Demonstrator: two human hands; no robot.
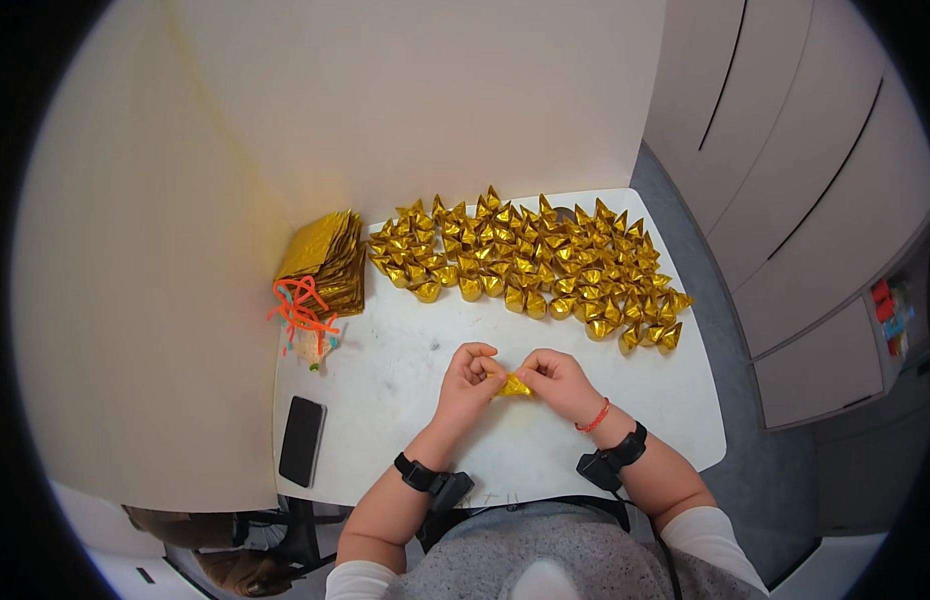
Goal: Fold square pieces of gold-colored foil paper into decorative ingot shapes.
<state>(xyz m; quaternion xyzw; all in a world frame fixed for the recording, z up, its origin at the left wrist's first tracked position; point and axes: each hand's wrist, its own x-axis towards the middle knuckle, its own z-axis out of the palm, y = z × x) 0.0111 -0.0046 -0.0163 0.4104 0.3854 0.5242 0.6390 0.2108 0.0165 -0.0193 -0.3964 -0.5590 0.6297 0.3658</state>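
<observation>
A small piece of gold foil paper (514, 387), partly folded, is pinched between both hands just above the white table (405, 370). My left hand (467, 378) grips its left end with curled fingers. My right hand (557, 380) grips its right end; a red string bracelet and a black wrist device sit on that wrist. A black device is also strapped to my left wrist. Behind the hands, several folded gold paper ingots (525, 260) stand in rows across the far half of the table.
A stack of flat gold paper sheets (328, 262) lies at the table's far left, with orange strings (301, 308) draped beside it. A black phone (302, 440) lies at the near left edge. A cream wall borders the left and back; grey cabinets stand to the right.
</observation>
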